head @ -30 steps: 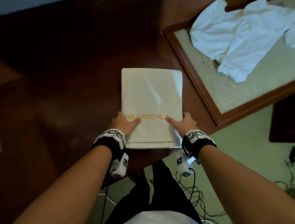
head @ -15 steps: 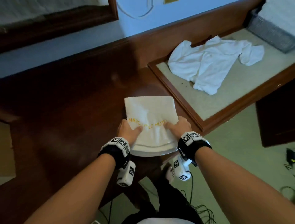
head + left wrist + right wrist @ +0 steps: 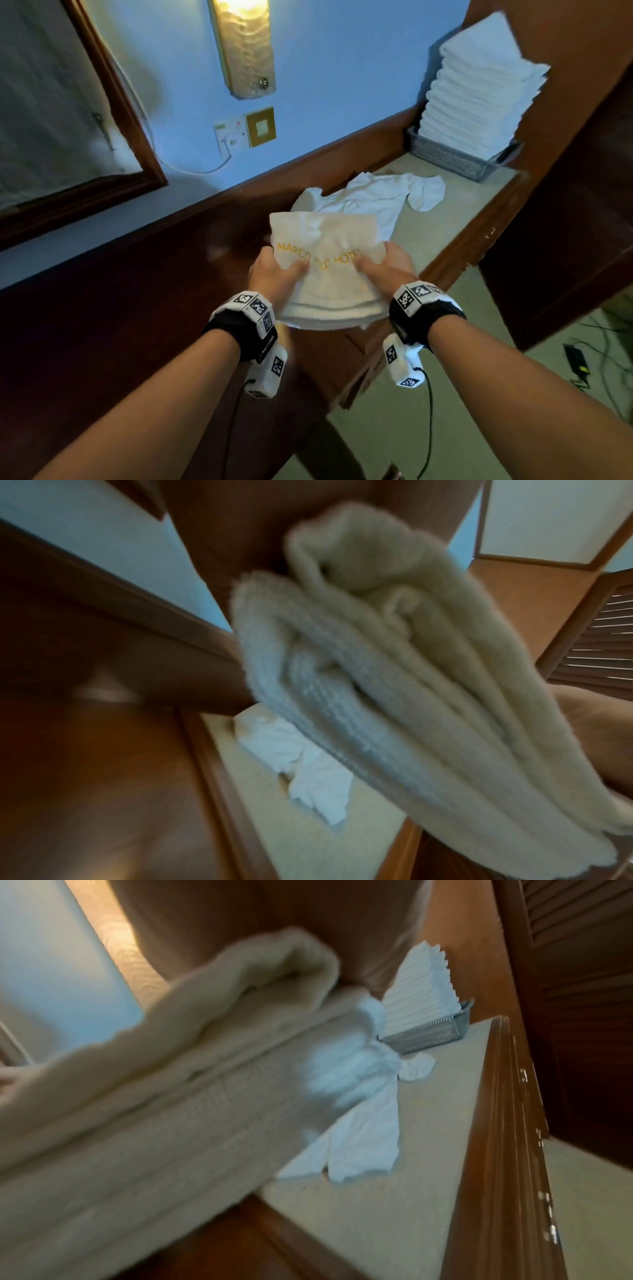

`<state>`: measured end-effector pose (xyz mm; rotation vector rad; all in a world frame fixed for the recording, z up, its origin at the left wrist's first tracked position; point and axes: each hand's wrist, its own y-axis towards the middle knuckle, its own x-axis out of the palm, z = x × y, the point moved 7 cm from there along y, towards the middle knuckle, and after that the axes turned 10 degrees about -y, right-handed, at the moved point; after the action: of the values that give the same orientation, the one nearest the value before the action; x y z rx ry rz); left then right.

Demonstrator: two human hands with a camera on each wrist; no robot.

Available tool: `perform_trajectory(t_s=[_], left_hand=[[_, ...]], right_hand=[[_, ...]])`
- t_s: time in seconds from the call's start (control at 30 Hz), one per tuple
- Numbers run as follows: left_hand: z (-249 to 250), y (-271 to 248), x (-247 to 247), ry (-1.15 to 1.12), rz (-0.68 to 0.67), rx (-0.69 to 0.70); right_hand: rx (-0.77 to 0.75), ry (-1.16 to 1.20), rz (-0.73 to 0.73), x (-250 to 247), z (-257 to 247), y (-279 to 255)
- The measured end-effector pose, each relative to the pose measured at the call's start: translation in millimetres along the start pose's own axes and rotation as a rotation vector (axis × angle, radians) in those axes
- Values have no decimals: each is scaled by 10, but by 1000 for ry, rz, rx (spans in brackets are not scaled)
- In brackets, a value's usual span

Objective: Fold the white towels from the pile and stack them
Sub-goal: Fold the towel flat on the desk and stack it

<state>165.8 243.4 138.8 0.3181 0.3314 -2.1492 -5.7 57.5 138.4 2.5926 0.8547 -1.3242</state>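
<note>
A folded white towel with gold hotel lettering is lifted off the dark wooden table. My left hand grips its left near edge and my right hand grips its right near edge, thumbs on top. In the left wrist view the folded towel shows its layered edge, and the right wrist view has the same towel blurred. An unfolded white towel lies beyond on the beige mat. A tall stack of folded towels stands in a grey mesh basket at the back right.
A wood-framed beige mat covers the right part of the table. A framed mirror, a wall lamp and a socket are on the blue wall. A wooden cabinet stands right. Cables lie on the floor.
Both hands closed on the folded towel's near edge and lifted it off the table, moving it forward and right. My head view tilted up toward the wall and the stack.
</note>
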Motion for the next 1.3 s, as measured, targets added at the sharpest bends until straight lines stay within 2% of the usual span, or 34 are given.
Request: perform_trajectory(t_s=[0.2,0.47,0.8,1.03,1.3], left_hand=[[837,292,1010,-22,-64,100],[1876,459,2486,-139,-141,246],[2860,930,4046,-161,-252,339],[3332,1696,5112,-208,-273,361],[4220,2617,6039,-290,-276,433]], right_hand=[[-49,-103,108,-1077,386,486],[2,-198,260,-2480,1173,1059],[123,-244,395,-3677,2017,1823],[132,-332,453,-4370,2407,2754],[112,-422,520,-5316,2526,4013]])
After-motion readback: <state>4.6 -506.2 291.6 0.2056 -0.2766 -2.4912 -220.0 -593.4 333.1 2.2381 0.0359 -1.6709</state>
